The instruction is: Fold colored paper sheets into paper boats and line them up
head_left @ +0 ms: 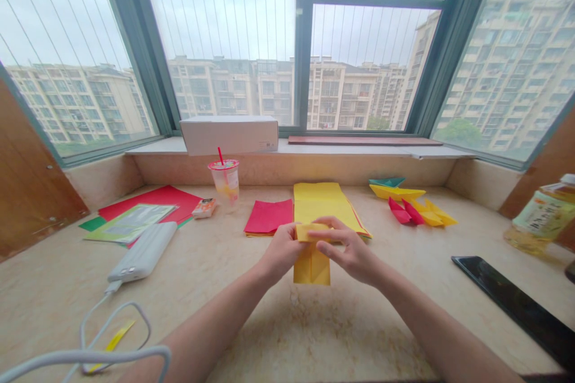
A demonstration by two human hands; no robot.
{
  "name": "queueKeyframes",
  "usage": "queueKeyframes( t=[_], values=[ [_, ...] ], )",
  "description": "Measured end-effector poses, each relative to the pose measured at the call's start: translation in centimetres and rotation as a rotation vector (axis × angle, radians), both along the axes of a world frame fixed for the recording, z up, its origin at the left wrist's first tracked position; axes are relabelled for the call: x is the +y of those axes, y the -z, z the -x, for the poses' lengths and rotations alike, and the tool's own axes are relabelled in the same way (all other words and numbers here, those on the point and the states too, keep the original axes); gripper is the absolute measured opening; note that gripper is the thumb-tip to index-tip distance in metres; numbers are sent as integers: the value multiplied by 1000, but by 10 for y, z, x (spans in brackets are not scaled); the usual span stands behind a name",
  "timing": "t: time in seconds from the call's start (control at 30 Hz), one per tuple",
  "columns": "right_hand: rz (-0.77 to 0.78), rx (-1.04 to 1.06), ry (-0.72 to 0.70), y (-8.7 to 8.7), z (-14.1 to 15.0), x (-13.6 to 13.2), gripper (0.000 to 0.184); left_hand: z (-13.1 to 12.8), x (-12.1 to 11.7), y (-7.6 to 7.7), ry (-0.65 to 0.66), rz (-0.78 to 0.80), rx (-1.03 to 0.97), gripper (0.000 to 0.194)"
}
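A folded piece of yellow paper (311, 266) is held up over the near middle of the counter, its lower part hanging down with a crease along the middle. My left hand (284, 253) pinches its left edge between thumb and fingers. On the other side, my right hand (348, 248) lies across the upper right of the paper, fingers over the folded top flap and thumb close below. Just beyond my hands are a stack of yellow sheets (318, 200) and a smaller stack with a red sheet on top (271, 215).
Folded paper boats (398, 192) in green, yellow and red stand at the back right. A phone (507, 296) and a drink bottle (543, 215) lie right. Leftward are a power bank (142, 252) with cable, a plastic cup (225, 179), a small packet (204, 208) and red sheets (153, 200).
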State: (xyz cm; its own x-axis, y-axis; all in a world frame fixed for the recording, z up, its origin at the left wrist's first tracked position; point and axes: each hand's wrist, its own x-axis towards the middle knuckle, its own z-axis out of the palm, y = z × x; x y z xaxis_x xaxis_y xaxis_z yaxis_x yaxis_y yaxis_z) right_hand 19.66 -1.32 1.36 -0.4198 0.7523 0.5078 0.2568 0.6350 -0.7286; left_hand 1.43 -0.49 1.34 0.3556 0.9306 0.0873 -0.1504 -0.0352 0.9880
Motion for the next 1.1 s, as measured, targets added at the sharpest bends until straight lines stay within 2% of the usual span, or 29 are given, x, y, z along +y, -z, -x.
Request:
queueKeyframes(
  t=[0.13,0.3,0.37,0.53,0.6,0.73,0.8,0.97,1.03,1.1],
  values=[
    [-1,47,33,5,2,3,30,-1,-4,-4,11,-3,-37,36],
    [-8,121,138,5,0,8,20,-3,-10,-7,168,-27,-79,46],
    [33,151,148,4,-1,9,23,-4,-9,-6,126,-33,-75,43],
    [286,334,112,6,-2,15,40,-4,-4,-3,21,-60,-66,37],
    [304,349,116,7,-3,17,40,-3,-3,-2,17,-70,-50,37],
    [122,231,240,6,-2,13,32,2,-1,1,46,-119,101,34],
    [57,170,275,5,-1,10,35,4,0,3,49,-144,152,33],
    [116,85,248,4,0,9,29,4,1,2,-11,-215,166,35],
    [51,35,271,3,-2,9,30,5,-1,-3,-3,-255,264,37],
    [-77,-28,278,3,-4,9,26,7,-4,-7,24,-311,357,39]
  ],
)
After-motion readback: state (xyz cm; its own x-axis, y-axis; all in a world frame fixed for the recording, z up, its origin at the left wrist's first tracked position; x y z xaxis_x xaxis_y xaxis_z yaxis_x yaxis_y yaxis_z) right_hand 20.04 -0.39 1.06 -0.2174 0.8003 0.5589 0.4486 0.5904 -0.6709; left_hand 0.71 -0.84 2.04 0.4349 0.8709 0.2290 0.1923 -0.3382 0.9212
